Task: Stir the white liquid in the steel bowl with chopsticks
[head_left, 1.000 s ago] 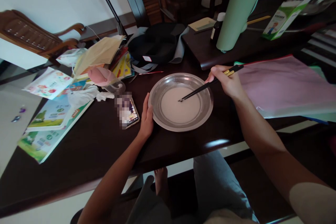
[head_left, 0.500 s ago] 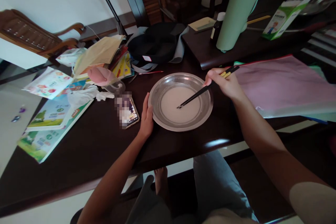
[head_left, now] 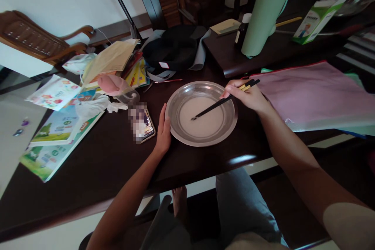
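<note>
A shallow round metal basin (head_left: pixel 202 141) stands on the dark table, with a cloudy whitish liquid (head_left: pixel 205 123) in its bottom. My left hand (head_left: pixel 163 134) lies along the basin's left side, its visible fingers stretched out and touching the rim; part of that hand is hidden. Over the right rim, my right hand (head_left: pixel 244 95) is closed around a pair of black chopsticks (head_left: pixel 212 106) with yellowish bands near the top. They slant down to the left, close together, and their tips are at the liquid left of the basin's middle.
Left of my left hand lies a phone (head_left: pixel 143 123) with a lit screen. Booklets (head_left: pixel 55 129), crumpled tissue (head_left: pixel 93 106) and a pink-topped clear container (head_left: pixel 117 86) are farther left. A black bag (head_left: pixel 172 49) sits behind the basin. At right are a pink folder (head_left: pixel 316 95) and a green roll (head_left: pixel 266 11).
My right hand has shifted slightly left with the chopsticks, and their tips have moved left across the liquid. My left hand and the basin have stayed in place.
</note>
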`<state>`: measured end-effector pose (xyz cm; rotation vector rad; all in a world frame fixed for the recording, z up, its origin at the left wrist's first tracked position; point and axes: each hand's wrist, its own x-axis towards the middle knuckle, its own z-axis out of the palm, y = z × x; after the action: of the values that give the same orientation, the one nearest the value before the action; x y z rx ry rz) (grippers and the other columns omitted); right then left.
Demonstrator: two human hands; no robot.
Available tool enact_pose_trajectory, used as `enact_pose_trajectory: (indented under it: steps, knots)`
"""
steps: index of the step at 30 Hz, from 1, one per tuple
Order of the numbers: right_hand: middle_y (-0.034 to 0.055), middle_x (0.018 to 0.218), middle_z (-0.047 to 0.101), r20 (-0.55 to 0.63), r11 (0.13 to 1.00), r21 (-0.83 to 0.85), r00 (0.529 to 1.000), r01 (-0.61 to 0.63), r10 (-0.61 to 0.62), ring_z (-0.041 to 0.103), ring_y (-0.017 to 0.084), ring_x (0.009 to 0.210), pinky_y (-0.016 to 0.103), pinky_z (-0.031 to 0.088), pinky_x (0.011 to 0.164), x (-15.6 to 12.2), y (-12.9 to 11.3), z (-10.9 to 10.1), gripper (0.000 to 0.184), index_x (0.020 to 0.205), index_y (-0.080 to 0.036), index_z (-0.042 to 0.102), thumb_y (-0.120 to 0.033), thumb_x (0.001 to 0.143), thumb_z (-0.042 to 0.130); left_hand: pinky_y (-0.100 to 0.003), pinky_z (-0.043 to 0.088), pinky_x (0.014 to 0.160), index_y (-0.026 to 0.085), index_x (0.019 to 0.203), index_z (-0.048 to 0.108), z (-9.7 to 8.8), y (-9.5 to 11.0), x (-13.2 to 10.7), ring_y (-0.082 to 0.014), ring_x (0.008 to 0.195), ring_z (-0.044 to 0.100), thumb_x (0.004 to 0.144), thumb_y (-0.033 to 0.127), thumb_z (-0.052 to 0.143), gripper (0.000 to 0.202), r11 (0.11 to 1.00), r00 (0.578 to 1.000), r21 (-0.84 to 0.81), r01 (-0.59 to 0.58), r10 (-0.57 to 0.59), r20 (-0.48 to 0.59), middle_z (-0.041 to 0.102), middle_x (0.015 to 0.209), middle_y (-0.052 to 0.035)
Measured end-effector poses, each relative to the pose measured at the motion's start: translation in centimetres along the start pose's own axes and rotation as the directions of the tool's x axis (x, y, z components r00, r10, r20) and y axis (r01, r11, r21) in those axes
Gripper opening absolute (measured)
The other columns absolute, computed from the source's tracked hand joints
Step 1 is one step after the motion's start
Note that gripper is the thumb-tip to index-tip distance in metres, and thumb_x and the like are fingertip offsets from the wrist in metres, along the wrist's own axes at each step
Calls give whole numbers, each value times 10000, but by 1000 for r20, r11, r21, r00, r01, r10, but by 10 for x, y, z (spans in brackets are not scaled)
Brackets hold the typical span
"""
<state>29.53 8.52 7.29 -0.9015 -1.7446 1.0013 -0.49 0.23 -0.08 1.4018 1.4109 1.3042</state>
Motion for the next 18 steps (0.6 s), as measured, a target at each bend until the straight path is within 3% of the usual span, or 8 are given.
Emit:
enact_pose_trajectory:
  steps: [6,12,18]
  knots:
    - [17,600,677,-221,999,34,975,37,-29,664,176,633,344,510,689,2,4,-3,419,570,-232,647,-536,855,607,-423,173,1236,318,1489,357,0,2,0,-224,1491,270,949,532,426,585,1000,1000,5,8,-8,-4,308,1612,-17]
    - [26,707,730,-49,1000,-1,999,15,-15,693,173,727,320,513,730,0,2,1,381,660,-222,694,-522,873,594,-428,185,1233,320,1493,348,0,0,0,-228,1489,278,949,530,426,588,1000,1000,-11,1,-1,2,306,1612,-20]
    - [14,607,676,-198,999,33,980,31,-24,659,165,636,324,508,698,2,4,-4,434,567,-226,642,-539,863,594,-406,166,1238,316,1486,365,1,4,-1,-214,1494,263,953,522,424,574,1000,1000,7,-3,3,-5,308,1612,-16]
